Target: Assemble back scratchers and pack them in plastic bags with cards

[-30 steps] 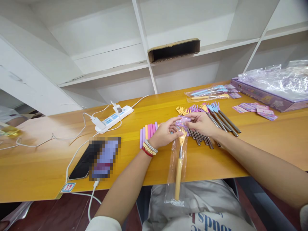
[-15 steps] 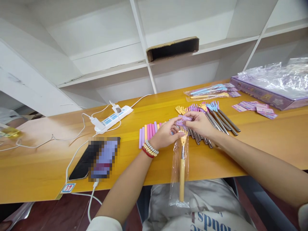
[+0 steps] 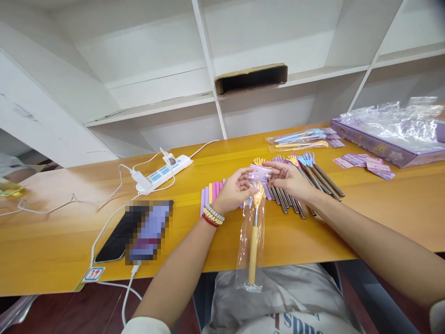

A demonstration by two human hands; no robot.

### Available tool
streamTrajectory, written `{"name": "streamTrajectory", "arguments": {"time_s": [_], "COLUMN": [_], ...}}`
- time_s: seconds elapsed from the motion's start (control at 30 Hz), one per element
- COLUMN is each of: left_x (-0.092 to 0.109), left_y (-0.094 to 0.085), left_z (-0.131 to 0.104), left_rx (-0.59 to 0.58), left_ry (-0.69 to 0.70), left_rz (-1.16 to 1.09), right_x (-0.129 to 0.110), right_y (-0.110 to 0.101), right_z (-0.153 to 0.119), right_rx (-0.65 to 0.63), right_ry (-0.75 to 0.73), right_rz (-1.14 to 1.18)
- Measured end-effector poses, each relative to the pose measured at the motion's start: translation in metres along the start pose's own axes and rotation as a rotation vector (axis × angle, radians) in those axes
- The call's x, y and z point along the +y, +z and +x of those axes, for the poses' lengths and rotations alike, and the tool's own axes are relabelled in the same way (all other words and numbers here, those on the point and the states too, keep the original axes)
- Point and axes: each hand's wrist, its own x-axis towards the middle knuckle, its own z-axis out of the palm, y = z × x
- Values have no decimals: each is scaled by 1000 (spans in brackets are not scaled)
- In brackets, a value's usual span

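A yellow back scratcher (image 3: 253,255) with a claw-shaped head hangs upright in a clear plastic bag (image 3: 242,260), its lower end past the table edge. A purple printed card (image 3: 259,173) sits at the bag's top, above the claw. My left hand (image 3: 233,189) is closed on the bag's upper left side, thumb over the claw. At the card's right edge, my right hand (image 3: 290,178) pinches the top of the bag between thumb and fingers. Behind my hands lie several back scratchers with metal shafts (image 3: 327,178) and a row of coloured handles (image 3: 210,192), partly hidden.
Bagged back scratchers (image 3: 302,139) lie at the back, near loose cards (image 3: 365,163) and a purple box (image 3: 378,150) topped with plastic bags. To the left are a power strip (image 3: 167,172), cables and two phones (image 3: 114,236). A cardboard box (image 3: 252,79) rests on the shelf.
The bagged back scratcher has shifted slightly left with my hands. My right fingers have straightened and moved a little away from the left ones, so more of the card shows.
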Motion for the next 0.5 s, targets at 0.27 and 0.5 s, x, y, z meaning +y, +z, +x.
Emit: {"name": "streamTrajectory", "arguments": {"time_s": [0.27,0.5], "left_x": [-1,-5], "left_y": [-6,-5], "left_z": [8,9], "left_rx": [332,511], "left_ry": [173,182], "left_rz": [-125,-155], "right_x": [-3,-3], "right_y": [9,21], "right_z": [-11,-16], "right_rx": [-290,-498], "right_ry": [347,397], "right_rz": [-32,-142]}}
